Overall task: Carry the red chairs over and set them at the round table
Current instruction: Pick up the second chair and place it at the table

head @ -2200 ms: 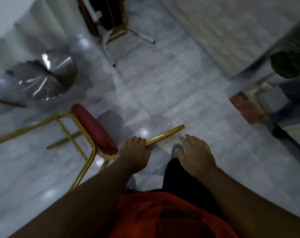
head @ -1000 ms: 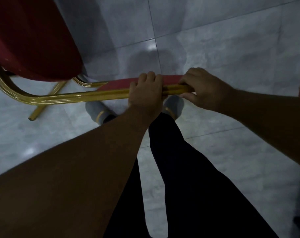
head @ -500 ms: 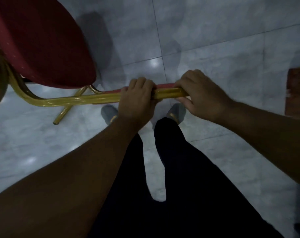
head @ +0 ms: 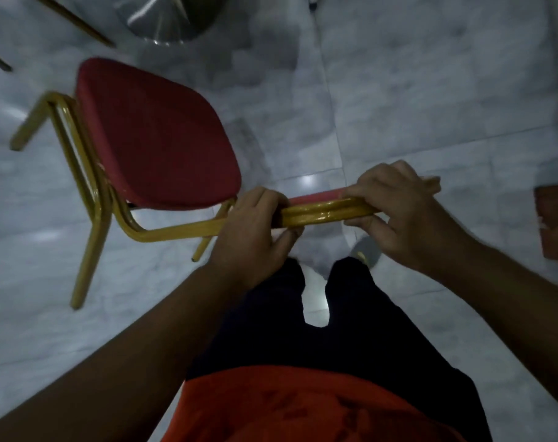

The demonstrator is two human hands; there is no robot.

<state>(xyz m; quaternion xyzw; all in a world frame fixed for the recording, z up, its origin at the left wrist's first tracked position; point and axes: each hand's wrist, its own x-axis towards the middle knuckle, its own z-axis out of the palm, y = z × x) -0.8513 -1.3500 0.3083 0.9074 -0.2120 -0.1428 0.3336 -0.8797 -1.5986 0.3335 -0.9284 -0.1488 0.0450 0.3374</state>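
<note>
Mid-frame, the left hand (head: 252,231) and right hand (head: 398,215) both curl their fingers around the red chair (head: 156,145)'s gold top rail, seat at upper left

No lettering, label, brand or number can be read anywhere — not on the red chair (head: 156,135), not around it.

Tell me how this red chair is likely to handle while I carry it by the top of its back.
The red chair probably stays rigid: its gold frame looks like metal tubing. Both hands, left hand and right hand, grip one end, so the seat may swing. The glossy tube could be a bit slippery.
</note>
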